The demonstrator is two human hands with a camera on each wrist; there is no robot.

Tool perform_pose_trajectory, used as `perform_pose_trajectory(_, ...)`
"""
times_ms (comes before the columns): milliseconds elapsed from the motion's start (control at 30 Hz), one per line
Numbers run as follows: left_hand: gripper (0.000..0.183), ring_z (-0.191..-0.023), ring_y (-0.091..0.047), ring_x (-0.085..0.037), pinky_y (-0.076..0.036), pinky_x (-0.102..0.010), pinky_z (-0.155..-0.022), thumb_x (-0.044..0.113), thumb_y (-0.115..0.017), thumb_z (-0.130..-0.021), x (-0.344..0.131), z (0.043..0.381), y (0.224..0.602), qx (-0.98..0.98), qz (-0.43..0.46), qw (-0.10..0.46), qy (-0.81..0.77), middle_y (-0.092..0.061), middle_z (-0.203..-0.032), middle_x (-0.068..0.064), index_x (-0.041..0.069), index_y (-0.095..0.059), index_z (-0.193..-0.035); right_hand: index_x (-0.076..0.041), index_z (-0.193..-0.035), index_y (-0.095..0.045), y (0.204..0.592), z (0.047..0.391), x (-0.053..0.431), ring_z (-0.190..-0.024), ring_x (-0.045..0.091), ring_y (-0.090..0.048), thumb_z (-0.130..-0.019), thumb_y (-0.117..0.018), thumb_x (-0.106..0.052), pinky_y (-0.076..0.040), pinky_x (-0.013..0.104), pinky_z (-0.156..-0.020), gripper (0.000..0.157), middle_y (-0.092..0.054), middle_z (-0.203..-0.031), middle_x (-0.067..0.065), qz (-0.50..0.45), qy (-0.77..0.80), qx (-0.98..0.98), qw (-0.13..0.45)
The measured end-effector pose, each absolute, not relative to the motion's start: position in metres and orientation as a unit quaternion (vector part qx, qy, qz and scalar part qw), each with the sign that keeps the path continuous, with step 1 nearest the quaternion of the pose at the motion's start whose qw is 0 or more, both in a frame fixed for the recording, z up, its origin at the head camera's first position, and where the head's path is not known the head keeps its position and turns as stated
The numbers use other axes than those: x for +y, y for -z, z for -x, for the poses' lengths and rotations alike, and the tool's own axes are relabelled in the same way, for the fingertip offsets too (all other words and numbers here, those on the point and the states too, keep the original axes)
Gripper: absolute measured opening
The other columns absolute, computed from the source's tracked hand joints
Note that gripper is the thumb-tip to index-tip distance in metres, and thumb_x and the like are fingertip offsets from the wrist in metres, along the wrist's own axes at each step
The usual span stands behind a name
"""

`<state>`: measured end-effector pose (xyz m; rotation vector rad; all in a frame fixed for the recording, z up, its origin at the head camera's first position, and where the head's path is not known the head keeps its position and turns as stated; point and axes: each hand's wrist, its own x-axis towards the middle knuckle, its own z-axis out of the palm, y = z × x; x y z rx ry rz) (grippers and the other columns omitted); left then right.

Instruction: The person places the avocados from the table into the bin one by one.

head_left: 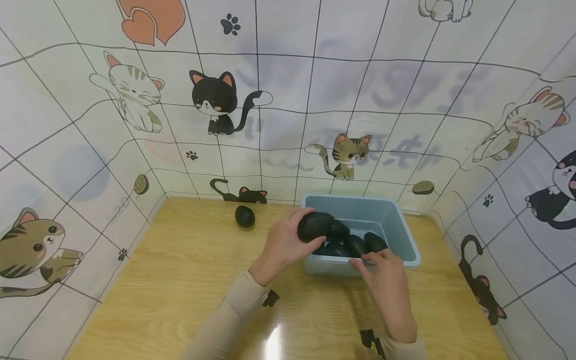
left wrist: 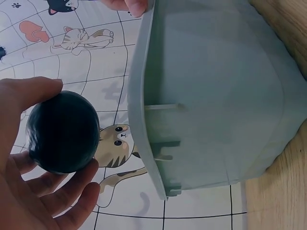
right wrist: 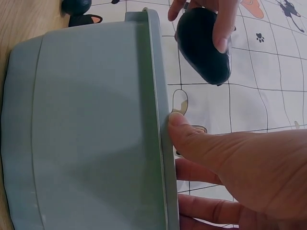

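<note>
My left hand (head_left: pixel 283 245) grips a dark, nearly black avocado (head_left: pixel 314 227) above the left part of a blue-grey plastic bin (head_left: pixel 333 269). In the left wrist view, thumb and fingers wrap around this avocado (left wrist: pixel 64 132), which is apart from the rim. Several more dark avocados (head_left: pixel 355 246) lie inside the bin, partly hidden by its front wall. My right hand (head_left: pixel 389 287) holds the bin's front rim; the right wrist view has its thumb (right wrist: pixel 184 132) on the rim and the other fingers reaching over it.
A single avocado (head_left: pixel 245 216) lies on the wooden table (head_left: pixel 180 280) near the back wall, left of the bin. White walls (head_left: pixel 288 100) with cat drawings and grid lines enclose the table at the back and both sides.
</note>
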<state>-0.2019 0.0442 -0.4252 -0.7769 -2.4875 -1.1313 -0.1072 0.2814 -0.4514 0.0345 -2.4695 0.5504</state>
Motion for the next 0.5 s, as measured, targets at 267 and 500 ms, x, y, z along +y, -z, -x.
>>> perform_pose_trajectory(267,0.068,-0.107,-0.069,-0.023,-0.060,-0.039,-0.085,0.043,-0.087,-0.087,0.051,0.203,0.429,-0.863,0.281,0.134,0.398,-0.067,-0.126,-0.005,0.016,-0.062,-0.144,0.001,-0.086,-0.081,0.451,0.108,0.281,-0.078,0.041,-0.063,-0.074,-0.098,-0.023,-0.054,0.057,-0.070,0.032,-0.067,-0.083,0.018,-0.013,-0.205,-0.931,0.302)
perform_pose_trajectory(500,0.067,-0.110,-0.069,-0.022,-0.060,-0.040,-0.088,0.042,-0.088,-0.087,0.056,0.203,0.433,-0.864,0.280,0.128,0.398,-0.069,-0.129,-0.005,0.018,-0.062,-0.144,0.001,-0.086,-0.081,0.450,0.107,0.280,-0.079,0.040,-0.063,-0.075,-0.098,-0.023,-0.054,0.056,-0.070,0.032,-0.067,-0.084,0.018,-0.006,-0.203,-0.934,0.294)
